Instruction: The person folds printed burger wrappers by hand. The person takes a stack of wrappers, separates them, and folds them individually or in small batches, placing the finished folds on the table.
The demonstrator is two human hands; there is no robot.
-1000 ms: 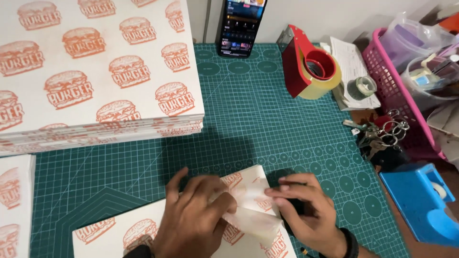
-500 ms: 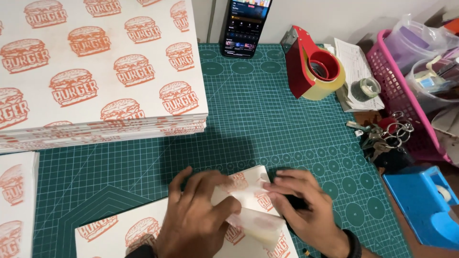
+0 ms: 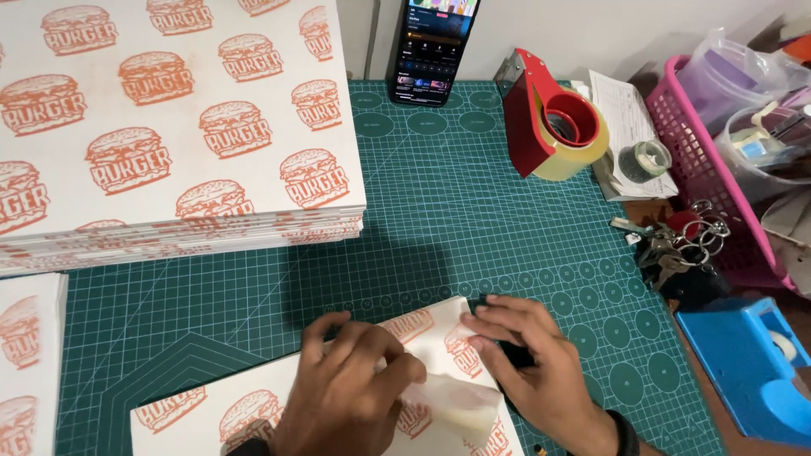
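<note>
Both hands low at the near edge of the green cutting mat [image 3: 439,219], wrists cut off by the picture's bottom edge. Left hand [image 3: 351,393] palm down, fingers curled, pressing flat on a white printed paper sheet [image 3: 211,414] with orange burger pictures, lying along the mat's near edge. Right hand [image 3: 541,371] also palm down, fingers spread at the sheet's right end, over a dark thing hidden beneath and impossible to identify. Neither hand closed around anything that shows; whether a fingertip pinches something underneath, cannot tell. Between the hands, a translucent folded flap [image 3: 452,404], partly under the left fingers, its lower part running out of view.

At the mat's far left corner, a tall stack of the same printed sheets [image 3: 169,127], cropped at top and left. Second, smaller stack [image 3: 25,363] at the left edge, mostly cut off. At the far edge, a phone [image 3: 432,46] propped upright, top clipped. Right of it, a red tape dispenser [image 3: 549,127] with a yellowish roll. Off the mat's right edge: a bunch of keys [image 3: 676,245], a pink basket [image 3: 710,177] with cluttered, hard-to-read contents, and a blue tape dispenser [image 3: 752,363] near the near right corner.
</note>
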